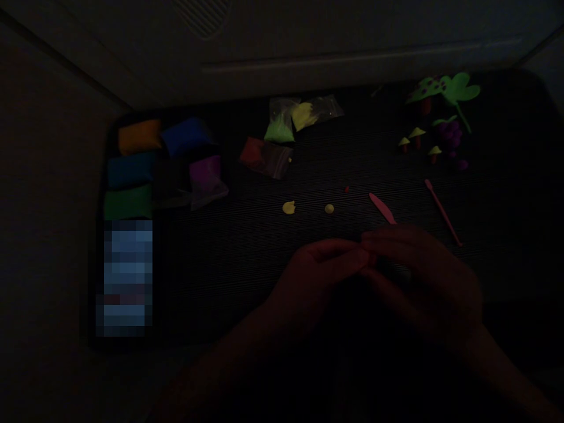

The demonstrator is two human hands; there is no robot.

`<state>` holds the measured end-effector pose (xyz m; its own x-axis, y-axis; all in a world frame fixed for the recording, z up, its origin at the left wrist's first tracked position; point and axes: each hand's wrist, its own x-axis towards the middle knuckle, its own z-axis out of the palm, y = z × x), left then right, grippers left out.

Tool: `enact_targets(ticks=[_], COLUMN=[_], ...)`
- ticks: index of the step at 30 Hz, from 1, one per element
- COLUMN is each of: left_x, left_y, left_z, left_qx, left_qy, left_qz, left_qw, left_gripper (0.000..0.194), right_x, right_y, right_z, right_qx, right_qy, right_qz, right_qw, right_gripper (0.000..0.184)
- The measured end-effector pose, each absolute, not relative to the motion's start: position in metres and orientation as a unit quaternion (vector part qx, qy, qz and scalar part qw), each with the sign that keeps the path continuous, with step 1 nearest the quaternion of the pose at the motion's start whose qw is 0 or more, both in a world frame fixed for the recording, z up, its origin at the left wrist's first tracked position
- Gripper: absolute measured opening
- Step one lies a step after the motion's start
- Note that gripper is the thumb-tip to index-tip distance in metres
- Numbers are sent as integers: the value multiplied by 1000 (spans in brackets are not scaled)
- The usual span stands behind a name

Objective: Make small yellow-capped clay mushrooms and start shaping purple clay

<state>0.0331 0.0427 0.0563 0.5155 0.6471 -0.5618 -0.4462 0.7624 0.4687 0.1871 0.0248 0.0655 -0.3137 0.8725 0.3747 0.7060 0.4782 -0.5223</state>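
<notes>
In dim light my left hand [326,267] and my right hand [423,276] meet fingertip to fingertip above the dark table. Both are closed in a pinch, and whatever lies between the fingers is too dark to make out. Just beyond my right hand lies a pink plastic modelling knife [381,208], its near end hidden by the fingers. Farther right is a thin pink modelling tool [443,211]. Ahead of my hands sit a flat yellow clay piece [289,208] with a notched edge, a small yellow clay disc [329,208] and a tiny red bit [346,189].
Several coloured clay packs, including an orange pack [140,136] and a purple pack [206,175], lie at left above a lit phone [127,276]. Opened bags, one green [280,126] and one red [253,153], lie mid-back. Clay mushrooms [417,137] and purple grapes [449,135] stand back right.
</notes>
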Motion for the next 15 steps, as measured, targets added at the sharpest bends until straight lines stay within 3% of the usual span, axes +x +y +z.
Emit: enact_targets(ticks=[15], left_x=[33], left_y=[42], left_z=[54], left_qx=[135], left_qy=[384], left_qz=[312], left_qw=[858], left_gripper=[12], right_x=[187], right_y=[23], right_z=[68], right_qx=[-491], right_qy=[-803], right_qz=[135], right_qw=[310], right_gripper=[31])
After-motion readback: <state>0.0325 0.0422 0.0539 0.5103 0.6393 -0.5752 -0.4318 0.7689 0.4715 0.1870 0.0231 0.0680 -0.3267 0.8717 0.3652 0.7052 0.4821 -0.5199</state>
